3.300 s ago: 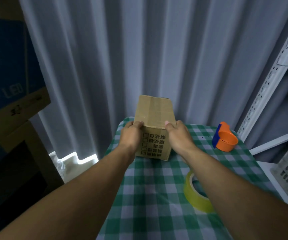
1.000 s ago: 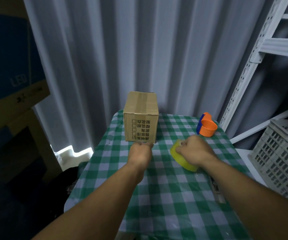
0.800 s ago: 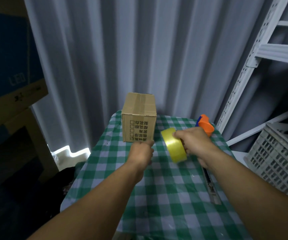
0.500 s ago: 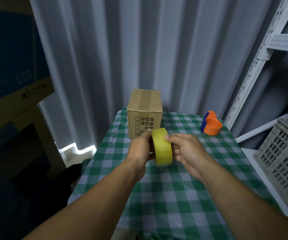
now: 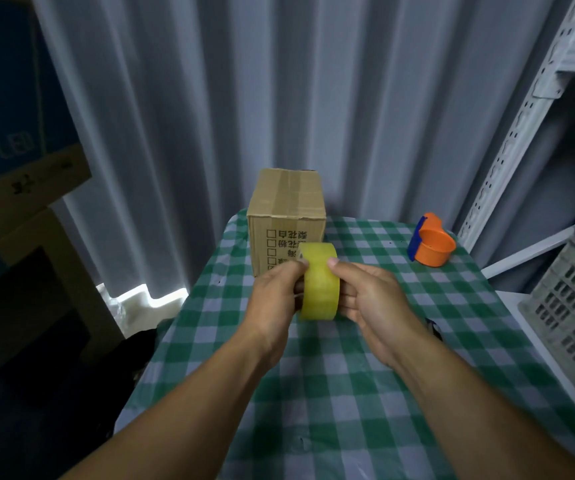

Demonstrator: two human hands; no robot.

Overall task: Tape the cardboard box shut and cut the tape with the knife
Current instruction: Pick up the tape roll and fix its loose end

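Both hands are holding the tape roll [image 5: 319,282] upright: left hand [image 5: 275,299] and right hand [image 5: 369,299] pinching its sides. It's looking light and stiff, best gripped by the rims.

Two bare hands hold a yellow roll of tape [image 5: 319,282] up on its edge, above a table with a green and white checked cloth [image 5: 341,393]. The left hand [image 5: 275,299] grips one side and the right hand [image 5: 365,299] grips the other, thumbs on top. Behind the roll stands a small cardboard box [image 5: 286,216] with its top flaps folded down. An orange and blue tape cutter [image 5: 431,245] sits at the far right of the table, well apart from the box.
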